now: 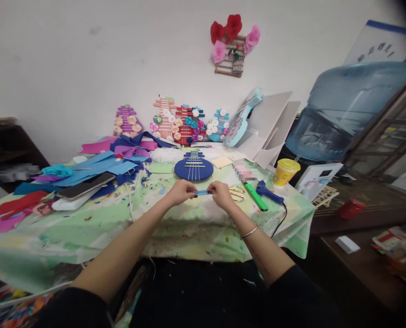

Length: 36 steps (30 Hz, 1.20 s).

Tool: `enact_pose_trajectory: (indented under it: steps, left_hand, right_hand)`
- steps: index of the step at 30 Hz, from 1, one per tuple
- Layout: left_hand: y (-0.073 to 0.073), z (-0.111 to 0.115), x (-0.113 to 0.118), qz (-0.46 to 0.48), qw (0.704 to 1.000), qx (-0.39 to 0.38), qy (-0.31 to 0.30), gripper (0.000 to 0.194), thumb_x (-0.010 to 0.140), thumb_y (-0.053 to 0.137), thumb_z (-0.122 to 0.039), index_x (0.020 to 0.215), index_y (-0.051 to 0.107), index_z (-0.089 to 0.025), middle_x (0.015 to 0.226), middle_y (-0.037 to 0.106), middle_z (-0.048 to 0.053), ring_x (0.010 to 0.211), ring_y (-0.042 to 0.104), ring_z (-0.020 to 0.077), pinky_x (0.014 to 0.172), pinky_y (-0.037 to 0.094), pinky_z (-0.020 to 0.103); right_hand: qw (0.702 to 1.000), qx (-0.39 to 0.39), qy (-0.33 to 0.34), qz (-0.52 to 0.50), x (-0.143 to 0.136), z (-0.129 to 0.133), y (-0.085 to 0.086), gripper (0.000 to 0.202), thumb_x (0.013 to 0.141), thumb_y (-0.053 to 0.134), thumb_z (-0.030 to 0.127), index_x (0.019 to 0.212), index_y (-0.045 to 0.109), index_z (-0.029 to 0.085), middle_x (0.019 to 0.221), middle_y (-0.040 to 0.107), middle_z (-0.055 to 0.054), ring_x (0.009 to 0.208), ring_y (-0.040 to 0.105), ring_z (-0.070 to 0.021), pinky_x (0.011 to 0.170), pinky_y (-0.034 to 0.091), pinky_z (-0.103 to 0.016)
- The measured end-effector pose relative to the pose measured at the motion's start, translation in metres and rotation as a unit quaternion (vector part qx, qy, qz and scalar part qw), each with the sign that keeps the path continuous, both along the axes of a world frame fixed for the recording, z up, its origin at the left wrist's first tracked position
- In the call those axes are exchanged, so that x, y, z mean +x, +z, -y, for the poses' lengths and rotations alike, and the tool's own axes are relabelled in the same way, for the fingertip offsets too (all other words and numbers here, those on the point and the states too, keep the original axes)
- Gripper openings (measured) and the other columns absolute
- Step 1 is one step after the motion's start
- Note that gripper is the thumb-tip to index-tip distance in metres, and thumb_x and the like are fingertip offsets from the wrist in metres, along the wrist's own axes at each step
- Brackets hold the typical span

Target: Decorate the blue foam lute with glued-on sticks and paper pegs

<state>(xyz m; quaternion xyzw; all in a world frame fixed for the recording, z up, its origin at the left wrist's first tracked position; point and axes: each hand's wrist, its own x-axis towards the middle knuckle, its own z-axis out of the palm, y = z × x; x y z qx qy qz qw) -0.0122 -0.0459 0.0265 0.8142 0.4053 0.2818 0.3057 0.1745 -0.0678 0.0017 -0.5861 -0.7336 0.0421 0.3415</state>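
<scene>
A short blue strip (202, 192) is stretched level between my two hands, above the front part of the table. My left hand (184, 191) pinches its left end, and my right hand (219, 193) pinches the right end. Just beyond them lies a dark blue lute-shaped craft piece (193, 169) with pale strings and small crossbars. Gold-handled scissors (237, 193) rest beside my right hand. Further right are a green cutter (256, 197) and a blue glue gun (269, 192) with a black cord.
Blue, pink and red material (93, 168) and a phone (87, 186) cover the table's left side. Decorated lute shapes (184, 125) stand along the wall. A yellow cup (285, 172) is at the right, near a large water bottle (342, 109).
</scene>
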Motion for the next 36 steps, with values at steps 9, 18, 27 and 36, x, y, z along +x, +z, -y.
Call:
enact_pose_trajectory:
  steps: [9,18,27,36]
  left_hand:
    - [0.003,0.006,0.005,-0.159,0.963,0.219,-0.011,0.029,0.066,0.064,-0.012,0.094,0.065,-0.02,0.077,0.07,0.002,0.073,0.061,0.0166,0.066,0.04,0.024]
    - [-0.021,0.008,0.01,-0.203,0.902,0.382,-0.002,0.007,0.077,0.058,-0.021,0.076,0.063,-0.015,0.091,0.062,0.01,0.09,0.051,0.023,0.076,0.037,0.035]
    - [-0.057,0.0,0.028,-0.147,0.95,0.275,0.013,0.018,0.08,0.047,-0.01,0.074,0.064,-0.013,0.076,0.061,0.008,0.08,0.053,0.0185,0.072,0.04,0.028]
    - [-0.065,-0.007,0.028,-0.098,0.97,0.222,0.033,0.022,0.073,0.051,-0.005,0.072,0.069,-0.017,0.077,0.066,0.005,0.077,0.058,0.016,0.071,0.041,0.025]
  right_hand:
    - [0.996,-0.085,-0.024,-0.001,0.007,-0.002,0.006,0.022,0.067,0.054,0.006,0.071,0.071,0.018,0.068,0.07,-0.002,0.069,0.06,-0.015,0.06,0.037,-0.021]
    - [0.992,-0.106,-0.057,0.024,-0.006,-0.003,-0.003,0.024,0.069,0.052,0.009,0.079,0.072,0.018,0.079,0.072,-0.004,0.076,0.062,-0.0152,0.064,0.039,-0.021]
    - [0.98,-0.138,-0.075,0.121,-0.021,-0.003,-0.009,0.02,0.069,0.055,0.019,0.079,0.072,0.018,0.082,0.071,-0.01,0.079,0.063,-0.0209,0.063,0.04,-0.024]
    - [0.956,-0.161,0.024,0.244,-0.017,-0.019,0.015,0.018,0.066,0.064,0.026,0.078,0.073,0.017,0.087,0.071,-0.014,0.088,0.062,-0.0261,0.073,0.04,-0.028]
